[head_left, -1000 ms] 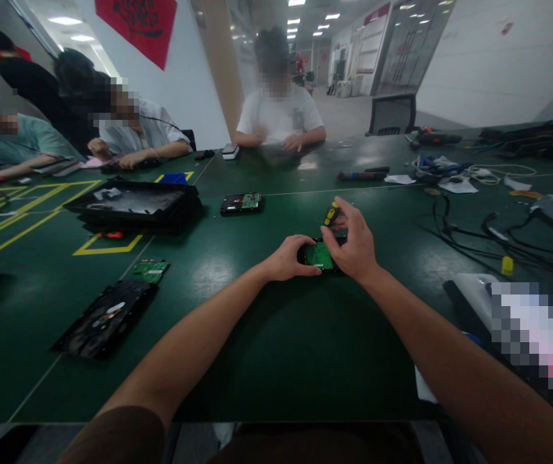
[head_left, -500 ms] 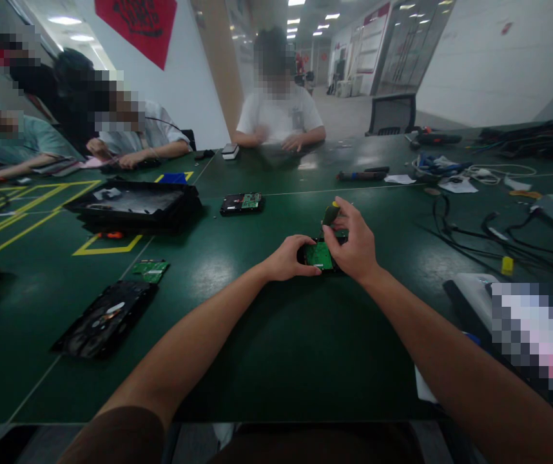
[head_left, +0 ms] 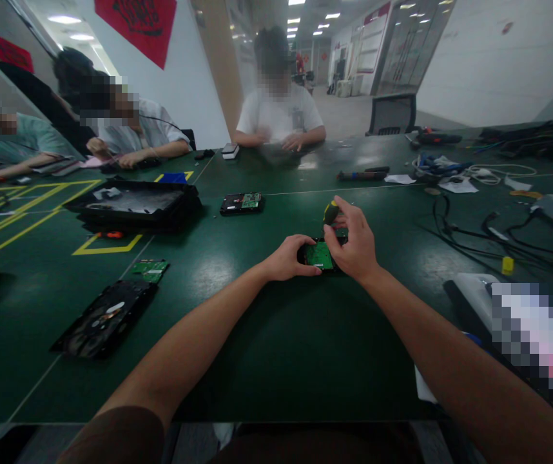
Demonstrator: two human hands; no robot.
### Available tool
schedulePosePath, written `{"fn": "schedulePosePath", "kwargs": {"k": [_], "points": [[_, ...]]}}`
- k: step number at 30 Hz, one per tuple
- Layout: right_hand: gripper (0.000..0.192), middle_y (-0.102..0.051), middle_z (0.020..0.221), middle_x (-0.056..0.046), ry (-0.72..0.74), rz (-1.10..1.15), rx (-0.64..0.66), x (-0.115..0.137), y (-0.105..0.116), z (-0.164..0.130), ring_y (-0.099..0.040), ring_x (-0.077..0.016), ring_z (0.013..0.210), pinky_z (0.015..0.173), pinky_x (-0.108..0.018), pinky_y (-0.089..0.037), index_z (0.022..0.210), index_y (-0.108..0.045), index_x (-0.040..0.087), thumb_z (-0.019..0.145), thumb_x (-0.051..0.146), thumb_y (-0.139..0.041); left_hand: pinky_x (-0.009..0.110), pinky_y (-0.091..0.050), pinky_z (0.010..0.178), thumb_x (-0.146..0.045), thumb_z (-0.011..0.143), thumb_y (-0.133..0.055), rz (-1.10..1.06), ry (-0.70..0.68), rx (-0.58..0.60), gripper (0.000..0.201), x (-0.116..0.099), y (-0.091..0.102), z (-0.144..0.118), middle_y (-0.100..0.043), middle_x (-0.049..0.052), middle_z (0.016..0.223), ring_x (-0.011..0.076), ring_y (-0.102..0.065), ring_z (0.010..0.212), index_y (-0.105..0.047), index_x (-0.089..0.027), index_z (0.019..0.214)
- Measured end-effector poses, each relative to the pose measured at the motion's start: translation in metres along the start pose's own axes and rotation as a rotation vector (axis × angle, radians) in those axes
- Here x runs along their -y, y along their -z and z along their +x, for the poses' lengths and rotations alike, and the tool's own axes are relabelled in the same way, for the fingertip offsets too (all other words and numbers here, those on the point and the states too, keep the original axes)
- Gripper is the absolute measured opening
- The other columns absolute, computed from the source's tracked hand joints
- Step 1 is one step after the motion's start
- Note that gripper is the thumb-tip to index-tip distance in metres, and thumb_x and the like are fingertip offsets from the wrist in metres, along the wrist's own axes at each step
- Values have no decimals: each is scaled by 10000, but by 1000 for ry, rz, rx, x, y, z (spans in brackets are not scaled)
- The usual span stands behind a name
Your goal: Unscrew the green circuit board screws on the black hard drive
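Observation:
A hard drive (head_left: 319,256) with its green circuit board facing up lies on the dark green table in front of me. My left hand (head_left: 290,259) grips its left end, thumb along the near edge and fingers along the far edge. Over the drive's right part, my right hand (head_left: 354,241) is closed around a screwdriver (head_left: 330,211) with a dark and yellow handle. The screwdriver stands nearly upright, tilted a little. Its tip is hidden or too small to make out, so I cannot tell whether it sits on a screw.
To the left lie an opened black drive casing (head_left: 107,319) and a loose green circuit board (head_left: 149,269). Farther off are another hard drive (head_left: 242,202) and a black tray (head_left: 134,206). Black cables (head_left: 470,225) spread at the right. A person (head_left: 279,116) sits opposite.
The screwdriver handle has turned slightly in my right hand, with more yellow showing. My left hand and the hard drive have stayed in place.

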State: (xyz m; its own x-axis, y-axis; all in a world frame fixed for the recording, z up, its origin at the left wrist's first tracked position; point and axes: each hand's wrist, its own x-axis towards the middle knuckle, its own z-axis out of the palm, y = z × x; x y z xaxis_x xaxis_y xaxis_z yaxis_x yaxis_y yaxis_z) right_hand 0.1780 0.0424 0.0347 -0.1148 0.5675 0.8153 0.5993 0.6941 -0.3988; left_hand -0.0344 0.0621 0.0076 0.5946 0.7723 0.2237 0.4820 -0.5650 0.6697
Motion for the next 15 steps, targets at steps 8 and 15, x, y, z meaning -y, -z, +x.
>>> {"fn": "schedulePosePath", "kwargs": {"k": [8, 15], "points": [[655, -597, 1305, -108, -30, -25, -12, -1, -1, -1, -698, -240, 908, 829, -488, -657, 1542, -405, 318, 937, 280, -653, 507, -467, 1124, -549, 689, -886, 18, 2, -3, 785, 1, -1, 0, -619, 139, 1349, 327, -575, 1269, -609, -182, 1325], [648, -591, 1290, -109, -24, -34, -24, 0, 0, 0, -691, -235, 903, 797, -466, -650, 1530, -426, 307, 931, 288, -673, 508, -471, 1121, -537, 696, -885, 13, 4, 5, 760, -2, 1, 0, -624, 128, 1348, 325, -574, 1274, -615, -194, 1318]]}}
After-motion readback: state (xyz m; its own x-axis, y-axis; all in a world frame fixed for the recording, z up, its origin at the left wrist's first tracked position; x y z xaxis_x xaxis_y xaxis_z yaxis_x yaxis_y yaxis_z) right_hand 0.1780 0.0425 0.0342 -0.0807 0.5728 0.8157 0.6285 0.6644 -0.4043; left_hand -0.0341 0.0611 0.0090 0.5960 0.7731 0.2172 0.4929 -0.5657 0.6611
